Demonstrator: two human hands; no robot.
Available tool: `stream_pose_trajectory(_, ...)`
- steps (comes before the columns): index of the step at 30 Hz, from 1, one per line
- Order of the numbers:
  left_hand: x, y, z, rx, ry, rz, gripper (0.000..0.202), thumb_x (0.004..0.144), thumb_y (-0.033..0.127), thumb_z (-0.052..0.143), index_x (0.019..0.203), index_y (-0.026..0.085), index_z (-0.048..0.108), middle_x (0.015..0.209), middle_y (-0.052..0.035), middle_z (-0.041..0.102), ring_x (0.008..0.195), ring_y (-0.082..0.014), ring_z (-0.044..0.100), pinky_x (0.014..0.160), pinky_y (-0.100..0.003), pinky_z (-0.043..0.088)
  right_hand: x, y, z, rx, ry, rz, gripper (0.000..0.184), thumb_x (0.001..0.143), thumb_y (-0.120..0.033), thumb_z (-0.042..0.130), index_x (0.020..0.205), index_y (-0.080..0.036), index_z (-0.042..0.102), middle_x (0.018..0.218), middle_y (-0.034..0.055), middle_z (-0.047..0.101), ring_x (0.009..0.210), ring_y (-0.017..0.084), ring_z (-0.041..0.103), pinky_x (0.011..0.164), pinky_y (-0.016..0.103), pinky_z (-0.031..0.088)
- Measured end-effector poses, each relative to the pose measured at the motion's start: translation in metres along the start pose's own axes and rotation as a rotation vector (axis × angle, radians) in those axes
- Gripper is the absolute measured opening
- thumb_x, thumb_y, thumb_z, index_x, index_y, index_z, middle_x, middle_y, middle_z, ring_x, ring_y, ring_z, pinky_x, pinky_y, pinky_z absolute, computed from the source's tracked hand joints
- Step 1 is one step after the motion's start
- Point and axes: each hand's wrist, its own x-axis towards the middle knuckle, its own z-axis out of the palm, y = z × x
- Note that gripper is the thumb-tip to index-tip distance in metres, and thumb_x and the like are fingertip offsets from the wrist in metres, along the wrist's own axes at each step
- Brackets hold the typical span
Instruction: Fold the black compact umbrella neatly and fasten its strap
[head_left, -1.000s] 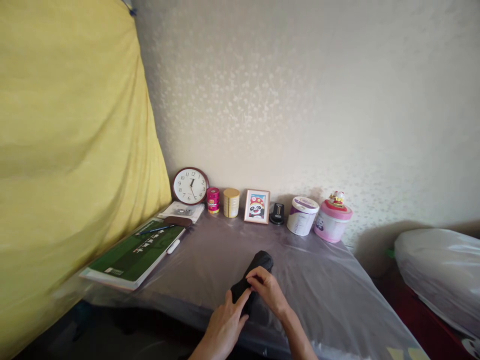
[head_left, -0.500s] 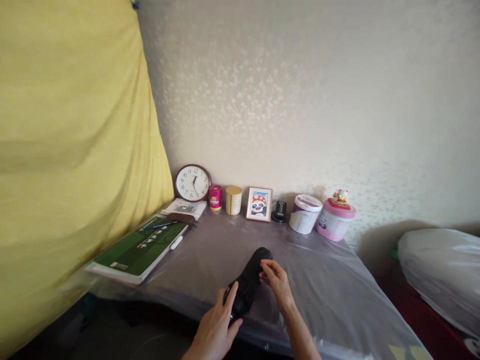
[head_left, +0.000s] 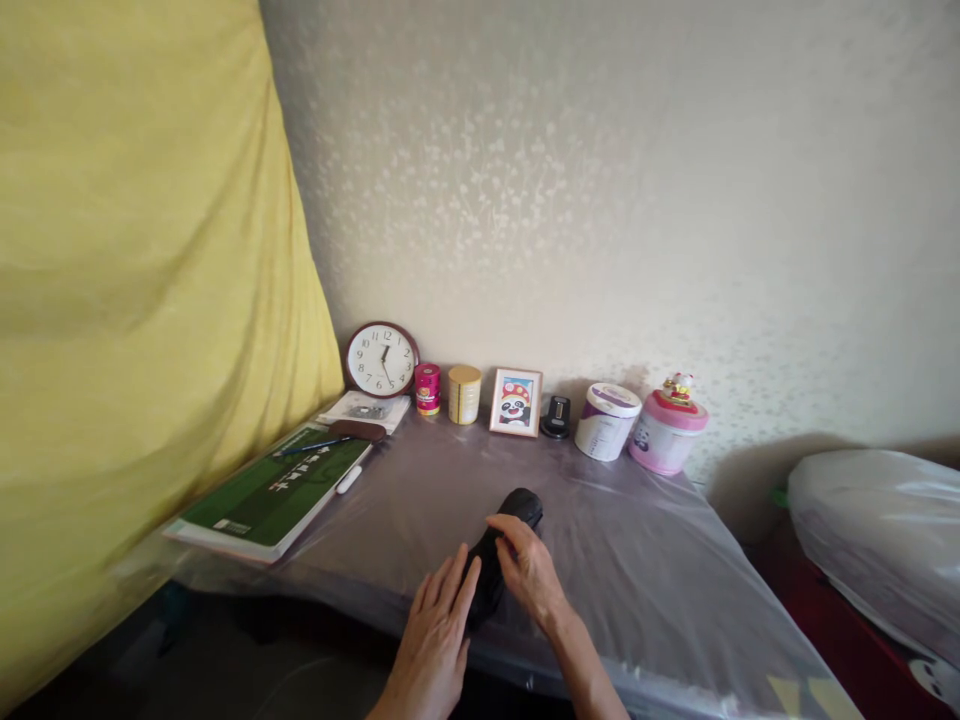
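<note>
A black folded umbrella (head_left: 523, 505) lies slantwise near the table's front edge, its far end pointing away and to the right. My left hand (head_left: 439, 620) holds its near end, fingers stretched along the left side and the thumb mostly hidden. Over the umbrella's middle, my right hand (head_left: 527, 570) is closed, thumb and fingertips pinched together on the black fabric. What exactly lies between those fingertips is too small to tell. Both hands cover much of the umbrella's near half.
Along the wall stand a round clock (head_left: 381, 360), a pink can (head_left: 427, 390), a yellow-lidded can (head_left: 464, 396), a framed panda picture (head_left: 515, 402), a black stapler-like object (head_left: 556, 418), a white tub (head_left: 608, 424) and a pink tub (head_left: 664, 440). A green book (head_left: 277, 490) lies left, beside a yellow curtain (head_left: 165, 300).
My right hand has moved left across the umbrella, from its right side onto its top. My left hand has turned, its fingers now lying closer together along the umbrella. The view has shifted slightly.
</note>
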Motion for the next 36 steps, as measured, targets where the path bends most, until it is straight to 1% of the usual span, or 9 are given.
stream_pose_trajectory(3,0.001,-0.003,0.006,0.000,0.001,0.024,0.088,0.065,0.001,0.035,0.139,0.032,-0.003,0.149,0.0015,0.016,0.133,-0.0197,0.022,0.107,-0.043,0.027,0.001,-0.001,0.006,-0.102,-0.062,-0.065,0.044,0.075,-0.008,0.041,0.112,-0.023,0.059,0.111,0.0053,0.064,0.104,0.019,0.057,0.096,0.040,0.040)
stream_pose_trajectory(7,0.000,-0.005,0.011,-0.012,-0.012,0.029,0.090,0.065,-0.002,0.031,0.138,0.030,-0.010,0.147,0.0006,0.023,0.132,-0.0176,0.025,0.107,-0.041,0.029,0.001,-0.001,0.009,-0.157,-0.089,-0.068,0.044,0.074,-0.006,0.041,0.110,-0.023,0.061,0.103,0.0053,0.066,0.094,0.019,0.058,0.091,0.037,0.043)
stream_pose_trajectory(11,-0.001,-0.004,0.012,-0.037,0.006,0.020,0.090,0.066,-0.004,0.028,0.136,0.029,-0.018,0.146,-0.0021,0.026,0.131,-0.0168,0.028,0.106,-0.041,0.030,0.001,-0.002,0.009,-0.083,-0.064,-0.031,0.034,0.077,-0.009,0.043,0.099,-0.024,0.065,0.093,0.0048,0.064,0.089,0.018,0.057,0.083,0.032,0.046)
stream_pose_trajectory(15,-0.001,-0.005,0.015,-0.084,0.012,0.027,0.088,0.068,-0.004,0.026,0.136,0.027,-0.020,0.144,-0.0056,0.029,0.128,-0.0191,0.033,0.103,-0.043,0.034,-0.003,0.000,0.004,0.104,-0.004,0.033,0.022,0.081,-0.018,0.046,0.083,-0.023,0.067,0.083,0.0032,0.063,0.079,0.015,0.058,0.073,0.027,0.048)
stream_pose_trajectory(20,-0.001,-0.006,0.016,-0.108,0.017,0.018,0.086,0.069,-0.002,0.028,0.137,0.027,-0.017,0.145,-0.0059,0.027,0.127,-0.0207,0.034,0.102,-0.044,0.035,-0.023,0.010,-0.023,0.240,0.048,0.181,0.016,0.080,-0.030,0.052,0.081,-0.022,0.066,0.082,0.0030,0.063,0.078,0.016,0.058,0.071,0.026,0.047)
stream_pose_trajectory(23,-0.002,-0.005,0.015,-0.106,0.011,0.013,0.084,0.071,-0.001,0.028,0.137,0.028,-0.016,0.145,-0.0049,0.026,0.127,-0.0197,0.035,0.102,-0.042,0.035,-0.041,0.023,-0.047,0.254,0.067,0.282,0.020,0.078,-0.037,0.055,0.083,-0.022,0.067,0.084,0.0038,0.063,0.076,0.017,0.058,0.066,0.025,0.046)
stream_pose_trajectory(28,-0.004,-0.005,0.014,-0.137,0.008,0.008,0.079,0.074,0.002,0.027,0.138,0.026,-0.012,0.145,-0.0041,0.026,0.128,-0.0180,0.033,0.104,-0.040,0.034,-0.070,0.056,-0.078,0.238,0.211,0.481,0.032,0.071,-0.047,0.059,0.084,-0.019,0.067,0.071,0.0037,0.063,0.061,0.016,0.056,0.060,0.028,0.047)
stream_pose_trajectory(32,-0.004,-0.007,0.014,-0.109,-0.014,0.024,0.075,0.075,0.003,0.026,0.139,0.026,-0.005,0.147,-0.0033,0.020,0.131,-0.0174,0.028,0.105,-0.039,0.033,-0.087,0.076,-0.086,0.264,0.318,0.569,0.038,0.067,-0.051,0.060,0.083,-0.018,0.068,0.078,0.0061,0.067,0.060,0.017,0.059,0.061,0.030,0.049)
stream_pose_trajectory(36,-0.004,-0.007,0.013,-0.081,-0.062,-0.022,0.072,0.075,0.005,0.028,0.140,0.023,0.003,0.148,-0.0045,0.019,0.131,-0.0178,0.029,0.105,-0.039,0.032,-0.095,0.080,-0.086,0.257,0.348,0.596,0.037,0.067,-0.050,0.059,0.084,-0.018,0.068,0.077,0.0055,0.068,0.059,0.017,0.059,0.056,0.027,0.048)
